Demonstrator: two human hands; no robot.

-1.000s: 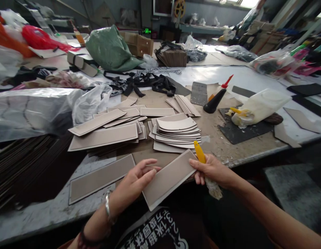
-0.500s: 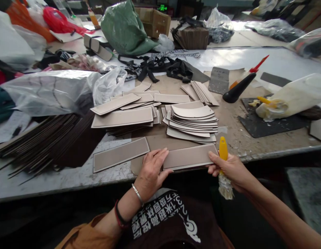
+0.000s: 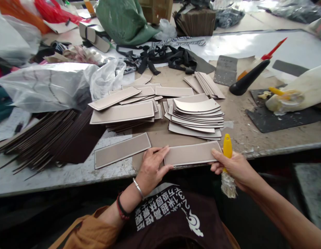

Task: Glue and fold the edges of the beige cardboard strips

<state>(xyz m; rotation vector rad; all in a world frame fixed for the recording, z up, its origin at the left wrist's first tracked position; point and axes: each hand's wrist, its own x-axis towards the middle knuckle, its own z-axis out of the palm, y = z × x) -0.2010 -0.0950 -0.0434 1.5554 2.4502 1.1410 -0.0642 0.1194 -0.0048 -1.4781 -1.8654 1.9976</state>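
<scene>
A beige rectangular panel (image 3: 191, 153) lies at the table's front edge. My left hand (image 3: 153, 166) rests at its left end, thumb and fingers apart. My right hand (image 3: 233, 166) pinches the panel's right end between thumb and fingers and also holds a brush with a yellow handle (image 3: 227, 147), its pale, caked bristles pointing down. Left of my left hand lies another beige panel (image 3: 122, 151). Behind the hands are a stack of curved beige panels (image 3: 196, 119) and a looser pile of flat ones (image 3: 122, 113).
Dark strips (image 3: 59, 138) fan out at the left, near a clear plastic bag (image 3: 46, 84). Black straps (image 3: 160, 57) lie farther back. At the right are a black cone-shaped object (image 3: 248, 77), a red-tipped bottle (image 3: 273, 50) and a whitish container (image 3: 303, 91) on a dark sheet.
The view has shifted slightly, so the table items sit higher in the picture. Both hands keep nearly the same hold on the panel and the brush.
</scene>
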